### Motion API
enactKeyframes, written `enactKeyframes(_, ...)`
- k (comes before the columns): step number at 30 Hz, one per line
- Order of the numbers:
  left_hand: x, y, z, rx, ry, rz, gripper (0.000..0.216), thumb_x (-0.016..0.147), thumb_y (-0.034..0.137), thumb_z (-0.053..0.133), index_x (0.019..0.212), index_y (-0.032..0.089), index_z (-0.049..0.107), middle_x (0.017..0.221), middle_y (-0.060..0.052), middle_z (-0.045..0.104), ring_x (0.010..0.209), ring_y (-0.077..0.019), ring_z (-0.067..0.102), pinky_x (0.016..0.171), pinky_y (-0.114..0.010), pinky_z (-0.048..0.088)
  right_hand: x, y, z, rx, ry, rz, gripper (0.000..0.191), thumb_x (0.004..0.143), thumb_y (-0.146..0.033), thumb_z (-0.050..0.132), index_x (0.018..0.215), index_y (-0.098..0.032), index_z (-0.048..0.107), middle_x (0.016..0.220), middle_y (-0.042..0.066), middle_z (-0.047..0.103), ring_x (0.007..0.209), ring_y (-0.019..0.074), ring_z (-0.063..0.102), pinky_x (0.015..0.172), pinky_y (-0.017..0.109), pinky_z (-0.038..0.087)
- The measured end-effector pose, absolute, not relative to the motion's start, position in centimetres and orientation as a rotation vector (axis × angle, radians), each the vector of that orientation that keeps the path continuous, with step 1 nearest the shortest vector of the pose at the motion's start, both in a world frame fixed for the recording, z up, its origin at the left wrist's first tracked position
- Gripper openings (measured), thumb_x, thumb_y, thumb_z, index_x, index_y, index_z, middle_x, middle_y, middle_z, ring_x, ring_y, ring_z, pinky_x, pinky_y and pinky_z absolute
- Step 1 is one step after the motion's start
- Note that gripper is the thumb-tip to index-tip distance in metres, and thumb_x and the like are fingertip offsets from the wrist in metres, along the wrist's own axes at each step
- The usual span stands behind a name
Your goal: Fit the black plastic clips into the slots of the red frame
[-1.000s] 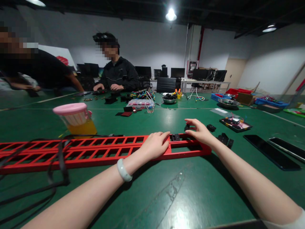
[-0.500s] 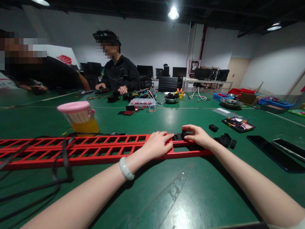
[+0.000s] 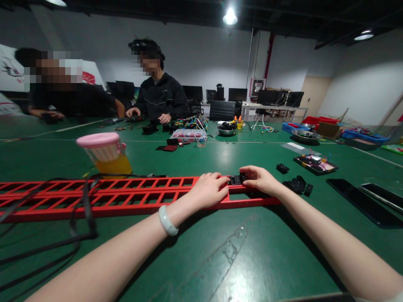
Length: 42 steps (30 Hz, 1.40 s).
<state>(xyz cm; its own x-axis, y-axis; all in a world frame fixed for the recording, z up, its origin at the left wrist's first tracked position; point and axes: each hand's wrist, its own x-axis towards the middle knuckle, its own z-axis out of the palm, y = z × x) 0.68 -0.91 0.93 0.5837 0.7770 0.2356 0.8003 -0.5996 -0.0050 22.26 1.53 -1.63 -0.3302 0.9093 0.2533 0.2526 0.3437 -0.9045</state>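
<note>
A long red metal frame [image 3: 126,193] with rows of rectangular slots lies across the green table [image 3: 201,260]. My left hand [image 3: 209,189] rests curled on the frame's right part, fingers pressing down on it. My right hand [image 3: 260,179] pinches a small black clip [image 3: 242,178] against the frame's far rail, right beside another black clip [image 3: 234,180] seated there. The two hands nearly touch.
A pink-lidded cup of yellow drink [image 3: 106,154] stands behind the frame. Black straps [image 3: 78,218] drape over its left part. Loose black clips [image 3: 297,184], a tray of parts [image 3: 315,164] and dark flat panels [image 3: 362,201] lie right. Two people [image 3: 159,98] work at the far side.
My right hand carried a black clip from just beyond the frame down onto its far rail next to the seated clip. My left hand stayed on the frame.
</note>
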Motion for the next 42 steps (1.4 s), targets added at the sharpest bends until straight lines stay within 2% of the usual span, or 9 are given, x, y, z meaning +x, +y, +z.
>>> enactKeyframes(13,0.78,-0.95,1.24,-2.727,-1.376,-0.275,0.032,0.085,0.039,0.034,0.108,0.031,0.056,0.105,-0.005,0.052,0.094,-0.0221,0.048,0.084,-0.036,0.034,22.30,1.83,-2.01,-1.028,-1.792,1.046,0.047,0.061,-0.007,0.062,0.106,-0.020,0.055,0.114,0.006,0.058,0.100,0.0174,0.057,0.091,0.034,0.044)
enactKeyframes(20,0.73,-0.84,1.10,-2.767,-1.323,-0.281,0.031,0.087,0.037,0.032,0.101,0.030,0.058,0.112,-0.005,0.049,0.100,-0.0229,0.044,0.085,-0.038,0.032,22.21,1.58,-1.75,-1.052,-1.804,1.035,0.048,0.062,-0.007,0.061,0.108,-0.019,0.054,0.116,0.006,0.057,0.101,0.0170,0.056,0.091,0.034,0.043)
enactKeyframes(42,0.83,-0.62,0.69,-2.730,-1.331,-0.262,0.031,0.086,0.037,0.032,0.102,0.030,0.058,0.113,-0.005,0.050,0.100,-0.0237,0.045,0.083,-0.038,0.032,22.19,1.39,-1.66,-1.043,-1.801,1.027,0.048,0.062,-0.009,0.062,0.109,-0.019,0.053,0.117,0.007,0.056,0.103,0.0168,0.055,0.093,0.034,0.042)
